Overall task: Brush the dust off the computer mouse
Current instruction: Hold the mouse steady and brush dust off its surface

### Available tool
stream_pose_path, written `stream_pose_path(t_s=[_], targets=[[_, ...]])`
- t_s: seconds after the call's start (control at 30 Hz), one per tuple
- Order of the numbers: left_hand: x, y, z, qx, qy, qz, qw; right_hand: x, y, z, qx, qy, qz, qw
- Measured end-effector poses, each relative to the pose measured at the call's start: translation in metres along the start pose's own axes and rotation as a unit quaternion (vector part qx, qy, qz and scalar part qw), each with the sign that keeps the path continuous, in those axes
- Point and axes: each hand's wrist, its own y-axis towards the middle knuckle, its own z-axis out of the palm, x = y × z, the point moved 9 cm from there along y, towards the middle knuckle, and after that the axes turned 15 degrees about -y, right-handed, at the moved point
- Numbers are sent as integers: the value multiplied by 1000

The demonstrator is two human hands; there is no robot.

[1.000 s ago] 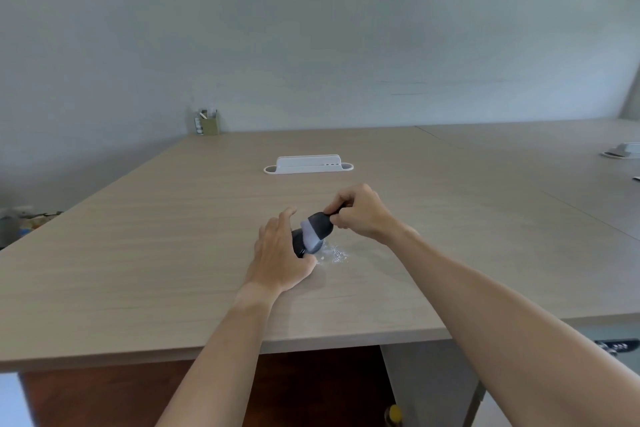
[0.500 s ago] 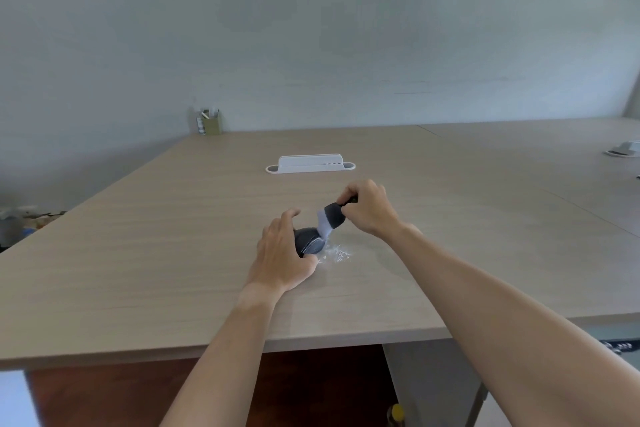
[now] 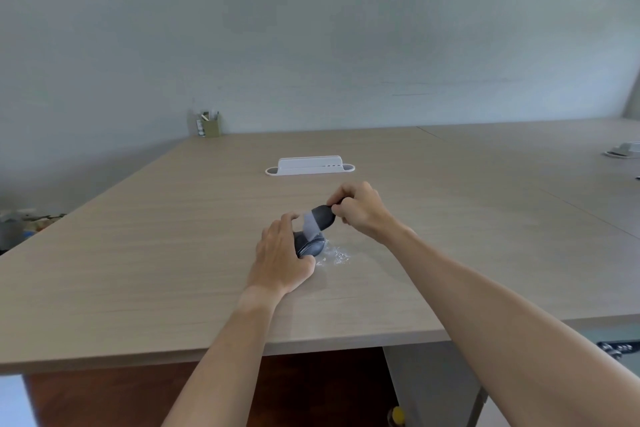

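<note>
Sweeping again: right hand [image 3: 360, 210], clenched on the brush [image 3: 320, 218], has returned bristles onto the mouse [image 3: 310, 246] gripped by the left hand [image 3: 280, 256], white dust [image 3: 337, 255] just right of it suggesting mid-task.

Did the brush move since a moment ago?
Yes. The brush in the right hand swung back left over the mouse, away from the white dust on the table.
</note>
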Motion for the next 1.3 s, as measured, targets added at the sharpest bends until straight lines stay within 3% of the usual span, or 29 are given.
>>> stream_pose_path(t_s=[0.07, 0.17, 0.27, 0.37, 0.47, 0.63, 0.73, 0.83, 0.9, 1.0, 1.13, 1.23, 1.3], targets=[[-1, 0, 0, 0, 4, 0, 1000, 0, -2, 10, 37, -24, 0, 999], [-3, -1, -2, -2, 14, 5, 1000, -4, -1, 3, -8, -97, -2, 995], [-4, -1, -2, -5, 24, 4, 1000, -6, 1, -10, -55, -84, 9, 995], [-4, 0, -2, -8, 31, 4, 999, -5, 3, -4, -20, -41, 18, 999], [-4, 0, -1, -7, 41, 9, 999, -9, 2, 9, 25, -73, 8, 997], [-4, -1, -1, -2, 54, 4, 999, -8, 3, -7, -53, -73, 8, 996], [-2, 1, 0, 1, 61, 4, 998, -6, 1, -5, -22, -5, 21, 1000], [-1, 1, 1, 4, 53, 6, 999, -6, -1, 7, 25, -64, 6, 998], [-2, 1, 1, 1, 54, 9, 998, -7, -1, 2, -5, -105, 1, 994], [-1, 1, 0, -2, 53, 8, 999, -11, 0, -10, -55, -70, 18, 996], [-3, 2, -1, -6, 111, 17, 994, -7, -4, -2, -6, 7, 29, 1000], [-6, 1, -1, -7, 135, 31, 990, -8, -5, 6, 12, -53, 16, 998], [-7, 1, 0, -6, 120, 29, 992, -9, -5, -1, -24, -78, 15, 997]])
